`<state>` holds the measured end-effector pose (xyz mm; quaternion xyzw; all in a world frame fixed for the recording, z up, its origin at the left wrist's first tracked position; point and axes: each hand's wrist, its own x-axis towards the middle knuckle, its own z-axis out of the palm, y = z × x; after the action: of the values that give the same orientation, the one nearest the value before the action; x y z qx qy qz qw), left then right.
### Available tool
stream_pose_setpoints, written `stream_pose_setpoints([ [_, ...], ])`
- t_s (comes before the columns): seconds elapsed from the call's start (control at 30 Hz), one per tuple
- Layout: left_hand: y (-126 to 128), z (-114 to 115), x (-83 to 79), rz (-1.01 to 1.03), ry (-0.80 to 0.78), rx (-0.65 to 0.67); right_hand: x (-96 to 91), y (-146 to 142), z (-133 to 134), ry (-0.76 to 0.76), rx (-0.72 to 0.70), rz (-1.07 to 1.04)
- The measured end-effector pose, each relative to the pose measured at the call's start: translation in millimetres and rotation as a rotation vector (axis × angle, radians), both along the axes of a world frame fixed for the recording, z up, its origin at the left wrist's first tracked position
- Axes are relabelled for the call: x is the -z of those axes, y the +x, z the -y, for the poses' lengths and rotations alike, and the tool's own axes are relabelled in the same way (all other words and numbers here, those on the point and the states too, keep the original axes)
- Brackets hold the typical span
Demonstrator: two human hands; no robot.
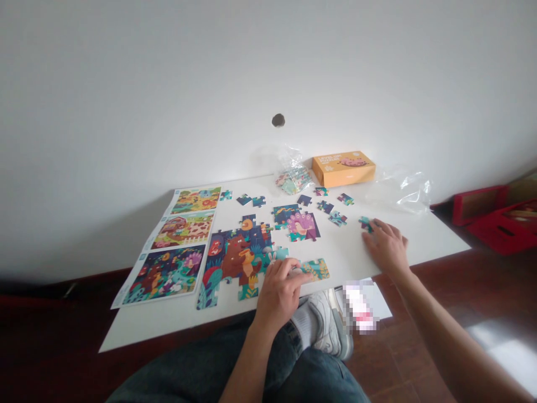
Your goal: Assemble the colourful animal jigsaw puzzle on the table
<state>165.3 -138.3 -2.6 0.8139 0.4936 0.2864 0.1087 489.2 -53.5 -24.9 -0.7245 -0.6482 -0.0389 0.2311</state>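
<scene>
A partly joined jigsaw puzzle [239, 252] with a brown bear lies on the white table. My left hand [281, 291] is at its lower right edge, fingers curled and closed on a puzzle piece there, mostly hidden beneath them. Joined orange-leaf pieces [319, 268] lie by its thumb. Further right, my right hand [388, 246] has its fingertips on a dark teal puzzle piece [364, 224] flat on the tabletop. A joined section with a pink peacock [304, 225] lies above my left hand. Several loose pieces [338, 218] are scattered between it and my right hand.
A picture sheet [170, 246] with three printed scenes lies at the left. Near the wall are a bag of pieces [293, 180], an orange box [344, 169] and a crumpled clear bag [405, 193]. Red containers [503, 229] stand on the right, beyond the white table [436, 238].
</scene>
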Motion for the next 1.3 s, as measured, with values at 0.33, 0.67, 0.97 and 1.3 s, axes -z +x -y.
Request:
stream_pose_setpoints([
  [0.33,0.5,0.7,0.0,-0.003,0.007,0.004,4.2,-7.9,4.4,0.047,-0.310,-0.096],
  [0.67,0.3,0.5,0.0,-0.007,0.013,0.003,0.6,-5.8,2.0,-0.051,-0.283,-0.202],
  [0.97,0.2,1.5,0.9,-0.009,0.017,0.003,-11.4,-11.3,9.8,-0.020,-0.259,-0.407],
  [1.3,0.9,2.4,1.6,-0.006,0.053,-0.003,-21.3,-16.1,19.6,-0.075,-0.124,-0.738],
])
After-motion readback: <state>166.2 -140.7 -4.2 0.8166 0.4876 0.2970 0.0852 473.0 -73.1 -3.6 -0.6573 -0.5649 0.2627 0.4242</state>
